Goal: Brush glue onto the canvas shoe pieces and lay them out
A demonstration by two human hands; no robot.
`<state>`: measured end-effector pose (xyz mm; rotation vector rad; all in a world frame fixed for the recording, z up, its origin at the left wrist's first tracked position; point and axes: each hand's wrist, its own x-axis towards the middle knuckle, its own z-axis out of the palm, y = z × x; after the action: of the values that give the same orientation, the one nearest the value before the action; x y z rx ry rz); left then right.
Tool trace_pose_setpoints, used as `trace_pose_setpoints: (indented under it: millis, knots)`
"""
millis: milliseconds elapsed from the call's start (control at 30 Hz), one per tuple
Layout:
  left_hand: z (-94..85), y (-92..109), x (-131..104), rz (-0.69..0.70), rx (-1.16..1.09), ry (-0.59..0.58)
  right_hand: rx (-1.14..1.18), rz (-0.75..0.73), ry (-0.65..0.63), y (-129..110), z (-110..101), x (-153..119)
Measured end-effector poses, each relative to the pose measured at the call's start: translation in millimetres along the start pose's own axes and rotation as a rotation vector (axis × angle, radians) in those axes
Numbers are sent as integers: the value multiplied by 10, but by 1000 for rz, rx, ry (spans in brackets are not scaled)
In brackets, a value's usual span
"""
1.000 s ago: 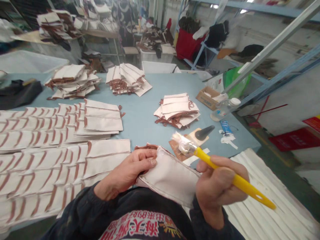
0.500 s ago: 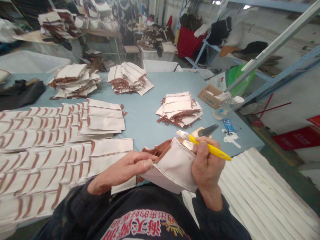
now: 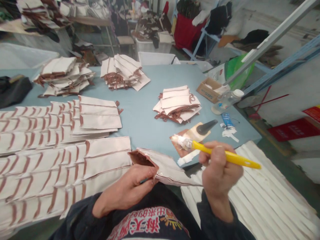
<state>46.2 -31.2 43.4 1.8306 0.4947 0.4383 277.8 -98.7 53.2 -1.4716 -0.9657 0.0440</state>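
My left hand (image 3: 127, 188) pinches the near edge of a white sewn piece (image 3: 167, 166) with brown lining, its mouth gaping at the left end. A small dark bit shows between that thumb and finger; I cannot make out what it is. My right hand (image 3: 221, 173) grips a yellow-handled brush (image 3: 237, 158) whose bristles are coated white. The bristles are apart from the piece, over a brown scrap (image 3: 182, 150) on the table. Just beyond the brush lies a black tapered object (image 3: 207, 127) on a cream-coloured block (image 3: 195, 131).
Overlapping rows of white brown-edged pieces (image 3: 62, 156) cover the table's left side. Similar stacks (image 3: 177, 103) stand farther back. A cardboard box (image 3: 208, 90), a clear jar (image 3: 226, 101) and a blue packet (image 3: 226, 120) sit at right. White strips (image 3: 265, 193) lie near right.
The brush has moved right and down, away from the piece. The piece has been lowered and turned flatter, and its right end is no longer held up by the right hand.
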Motion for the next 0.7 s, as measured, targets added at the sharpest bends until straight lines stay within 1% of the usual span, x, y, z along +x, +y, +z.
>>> trace_pose_setpoints:
  millis: [67, 167, 233, 300, 367, 433, 533, 633, 667, 700]
  knots:
    - [27, -39, -21, 19, 76, 27, 78, 89, -34, -176, -135, -69]
    - [58, -88, -48, 75, 147, 46, 110, 133, -80, -361, -237, -170]
    - [68, -105, -49, 125, 173, 52, 124, 143, -101, -418, -233, -227]
    - [73, -110, -36, 151, 203, 76, 168, 155, -154, -442, -199, -276]
    - [76, -106, -12, 155, 216, 98, 237, 154, -213, -453, -165, -316]
    - [79, -98, 17, 152, 206, 100, 299, 135, -243, -457, -152, -340]
    - [84, -90, 57, 140, 164, 85, 319, 113, -215, -442, -158, -342]
    - [89, -95, 87, 137, 136, 109, 273, 103, -114, -417, -149, -336]
    - [89, -100, 96, 140, 136, 120, 270, 105, -100, -414, -138, -341]
    - [89, -106, 105, 145, 135, 125, 274, 105, -115, -417, -124, -348]
